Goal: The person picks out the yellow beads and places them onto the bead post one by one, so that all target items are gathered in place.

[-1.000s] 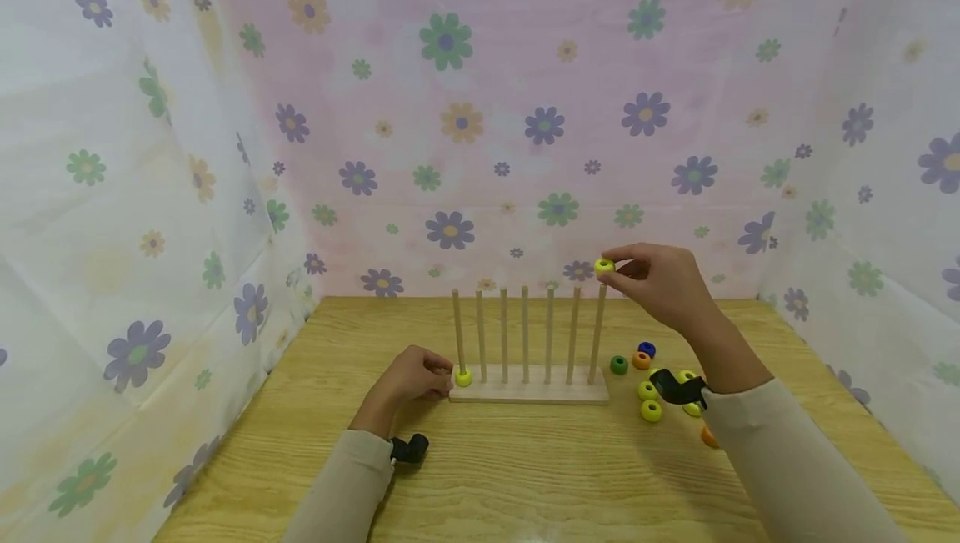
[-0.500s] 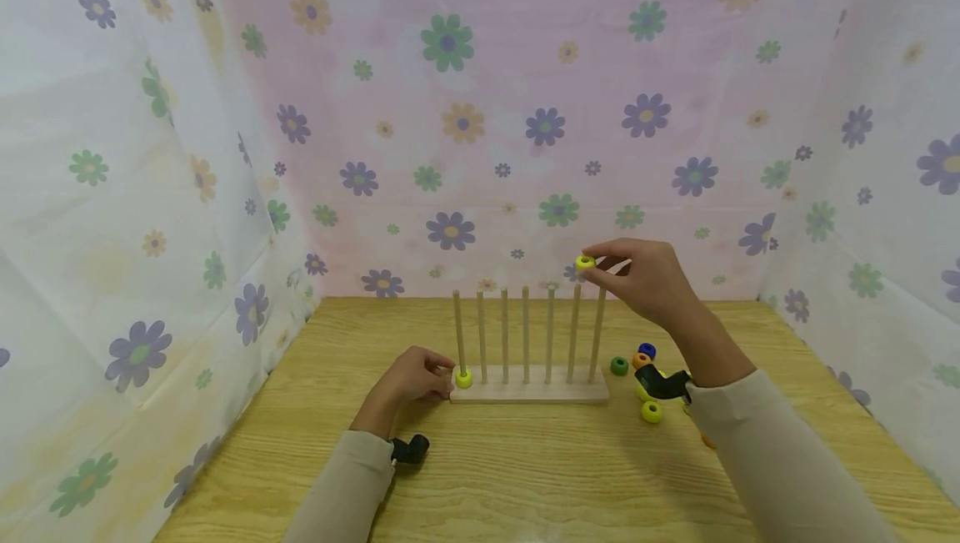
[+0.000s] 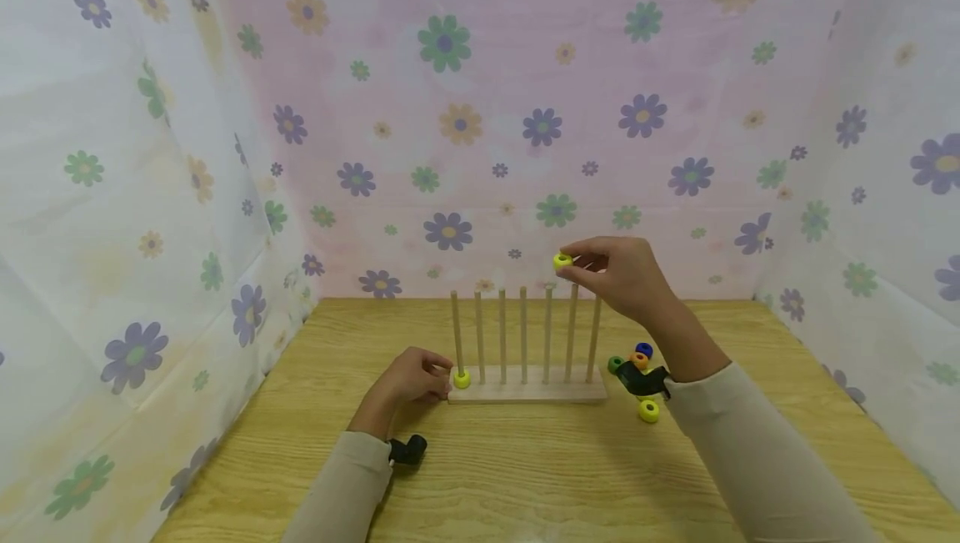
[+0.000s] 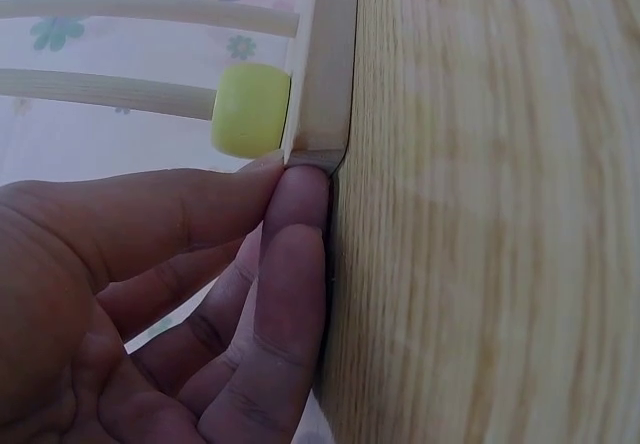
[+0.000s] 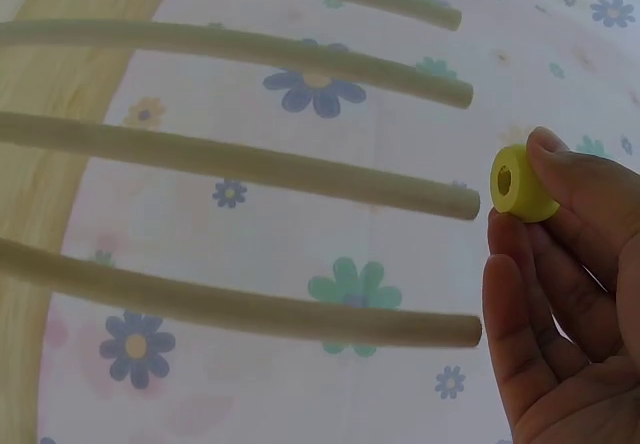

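Note:
A wooden peg rack [image 3: 525, 394] with a row of several upright pegs stands on the table. My left hand [image 3: 407, 378] holds the left end of its base, thumb and fingertips at the corner in the left wrist view. One yellow bead [image 4: 250, 110] sits at the bottom of the leftmost peg. Between thumb and fingers of my right hand [image 3: 626, 278] is another yellow bead [image 5: 525, 189], its hole showing. It is above the peg tops, near the third peg from the right in the head view. The right wrist view shows the bead just past the peg ends.
Right of the rack lie loose beads: a green bead [image 3: 616, 365], a blue bead [image 3: 644, 350], an orange bead [image 3: 639, 358] and a yellow bead [image 3: 648, 411]. My right forearm covers others. Flowered cloth [image 3: 480, 93] walls the wooden table [image 3: 480, 476] at the back and sides.
My right hand has moved left above the pegs with the yellow bead, from the rightmost peg toward the middle ones. The left hand has stayed at the rack's end.

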Motion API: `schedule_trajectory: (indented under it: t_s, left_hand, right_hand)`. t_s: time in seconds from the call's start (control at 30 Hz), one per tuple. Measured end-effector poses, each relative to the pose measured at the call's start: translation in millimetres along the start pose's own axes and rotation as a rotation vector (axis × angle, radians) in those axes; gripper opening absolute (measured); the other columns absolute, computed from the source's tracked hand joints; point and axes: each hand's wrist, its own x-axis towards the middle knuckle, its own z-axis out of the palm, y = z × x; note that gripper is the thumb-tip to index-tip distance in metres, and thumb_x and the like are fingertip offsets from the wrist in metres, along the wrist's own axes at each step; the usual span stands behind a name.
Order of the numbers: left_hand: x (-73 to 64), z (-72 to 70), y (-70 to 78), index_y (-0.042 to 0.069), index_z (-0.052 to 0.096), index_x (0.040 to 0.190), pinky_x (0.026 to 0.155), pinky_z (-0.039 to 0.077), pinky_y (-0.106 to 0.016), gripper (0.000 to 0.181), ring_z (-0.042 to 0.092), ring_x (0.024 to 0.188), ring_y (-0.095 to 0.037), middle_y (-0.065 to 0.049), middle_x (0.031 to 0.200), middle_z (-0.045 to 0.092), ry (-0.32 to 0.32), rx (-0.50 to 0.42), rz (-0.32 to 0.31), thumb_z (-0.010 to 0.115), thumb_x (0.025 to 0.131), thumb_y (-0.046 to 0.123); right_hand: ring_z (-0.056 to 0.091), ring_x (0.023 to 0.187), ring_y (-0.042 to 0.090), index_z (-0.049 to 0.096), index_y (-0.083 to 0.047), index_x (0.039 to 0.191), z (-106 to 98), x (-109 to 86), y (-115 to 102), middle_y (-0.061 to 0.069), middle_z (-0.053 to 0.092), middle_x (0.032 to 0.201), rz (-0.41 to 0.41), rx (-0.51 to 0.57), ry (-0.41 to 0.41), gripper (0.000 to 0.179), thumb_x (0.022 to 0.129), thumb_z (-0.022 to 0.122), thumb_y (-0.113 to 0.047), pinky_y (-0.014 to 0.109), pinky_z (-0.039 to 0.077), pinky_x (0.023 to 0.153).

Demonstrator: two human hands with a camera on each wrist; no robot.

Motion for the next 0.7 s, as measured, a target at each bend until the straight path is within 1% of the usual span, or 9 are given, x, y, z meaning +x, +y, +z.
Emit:
schedule_trajectory:
  t_s: [0.13, 0.3, 0.57, 0.7]
  left_hand:
    - [-0.8, -0.6, 0.0, -0.001, 0.068, 0.132, 0.073, 0.063, -0.036, 0.039, 0.075, 0.083, -0.021, -0.013, 0.103, 0.075, -0.007, -0.006, 0.002, 0.073, 0.094, 0.002]
    - [0.2, -0.6, -0.2, -0.001, 0.069, 0.131, 0.073, 0.063, -0.037, 0.039, 0.075, 0.081, -0.021, -0.013, 0.103, 0.075, -0.004, -0.014, -0.004, 0.074, 0.093, 0.003]
    - [1.9, -1.6, -2.7, -0.001, 0.069, 0.131, 0.072, 0.062, -0.036, 0.039, 0.075, 0.08, -0.02, -0.012, 0.101, 0.075, -0.013, -0.023, -0.005, 0.075, 0.092, 0.003]
    - [3.8, -2.0, -3.5, -0.001, 0.068, 0.131, 0.072, 0.063, -0.035, 0.04, 0.074, 0.079, -0.019, -0.011, 0.1, 0.075, -0.013, -0.033, -0.005, 0.075, 0.092, 0.003]
  right_hand:
    - [0.074, 0.082, 0.012, 0.08, -0.016, 0.117, 5, 2.2, -6, 0.0, 0.079, 0.101, -0.003, 0.018, -0.009, 0.029, 0.09, 0.083, -0.029, 0.032, 0.06, 0.07]
    - [0.074, 0.082, 0.011, 0.08, -0.017, 0.116, 8, 6.4, -11, -0.001, 0.08, 0.099, -0.023, 0.027, -0.01, 0.029, 0.089, 0.084, -0.029, 0.034, 0.06, 0.07]
    - [0.075, 0.085, 0.011, 0.08, -0.018, 0.118, 17, 11.3, -21, -0.001, 0.08, 0.102, -0.002, 0.079, -0.057, 0.029, 0.091, 0.082, -0.03, 0.038, 0.062, 0.075]
    - [0.075, 0.085, 0.012, 0.08, -0.017, 0.117, 23, 14.2, -28, 0.0, 0.08, 0.101, -0.008, 0.1, -0.067, 0.029, 0.091, 0.082, -0.028, 0.036, 0.061, 0.075]
